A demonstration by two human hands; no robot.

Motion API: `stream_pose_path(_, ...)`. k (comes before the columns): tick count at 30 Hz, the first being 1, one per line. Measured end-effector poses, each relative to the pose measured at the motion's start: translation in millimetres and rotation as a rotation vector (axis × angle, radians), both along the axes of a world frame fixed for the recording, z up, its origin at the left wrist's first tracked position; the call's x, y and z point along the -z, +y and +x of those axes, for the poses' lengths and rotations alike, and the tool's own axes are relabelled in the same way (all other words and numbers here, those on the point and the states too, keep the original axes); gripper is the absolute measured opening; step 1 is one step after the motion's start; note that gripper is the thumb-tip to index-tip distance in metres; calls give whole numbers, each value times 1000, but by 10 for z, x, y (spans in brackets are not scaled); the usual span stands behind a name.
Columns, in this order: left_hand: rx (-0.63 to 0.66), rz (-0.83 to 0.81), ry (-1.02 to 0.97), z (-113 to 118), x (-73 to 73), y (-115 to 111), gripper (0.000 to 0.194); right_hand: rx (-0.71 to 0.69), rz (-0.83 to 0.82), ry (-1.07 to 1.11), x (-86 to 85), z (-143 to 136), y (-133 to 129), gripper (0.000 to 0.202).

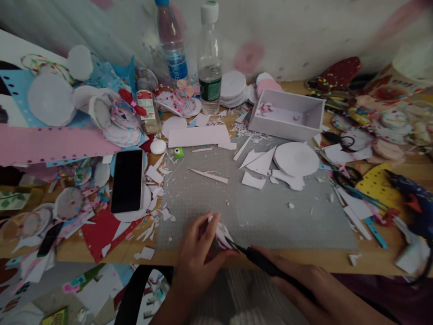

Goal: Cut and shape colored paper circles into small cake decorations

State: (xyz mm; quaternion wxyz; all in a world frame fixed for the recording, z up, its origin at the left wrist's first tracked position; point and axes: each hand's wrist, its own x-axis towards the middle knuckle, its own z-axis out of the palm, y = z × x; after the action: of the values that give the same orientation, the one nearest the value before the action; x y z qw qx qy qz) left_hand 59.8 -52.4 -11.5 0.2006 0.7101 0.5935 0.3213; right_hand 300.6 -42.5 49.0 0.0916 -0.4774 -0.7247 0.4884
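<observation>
Near the front edge of the grey cutting mat [270, 212], my left hand [199, 253] is closed around a small white and pink paper piece [223, 234]. Most of that piece is hidden by my fingers. My right hand [307, 280] grips a long black tool [262, 261] with a slim pointed tip; its exact kind is unclear. The tip touches or nearly touches the piece at my left fingertips. Farther up the mat lie a thin pale paper strip [209, 175], white offcuts [253, 180] and a stack of white paper discs [297, 159].
A phone [127, 180] lies at the left. Behind the mat stand a blue-capped bottle [172, 40], a white-capped bottle [209, 63] and a pale open box [287, 115]. Scissors [348, 177] and a dark blue hot glue gun [416, 198] lie at the right among scraps.
</observation>
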Motion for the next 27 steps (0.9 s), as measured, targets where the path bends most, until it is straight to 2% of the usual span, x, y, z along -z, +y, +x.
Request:
stream_pose_path(5, -53, 26, -43, 0, 23, 20, 68, -7, 28, 5, 103, -43, 24, 45)
stream_pose_path(11, -80, -26, -24, -129, 69, 55, 62, -51, 23, -5, 246, -107, 45, 46)
stream_pose_path(17, -44, 48, 78, -256, -23, 207, 49, -44, 6, 8, 301, -187, 134, 48)
stream_pose_path(27, -21, -147, -54, -446, -48, 379, 37, -65, 100, -23, 272, -338, 314, 49)
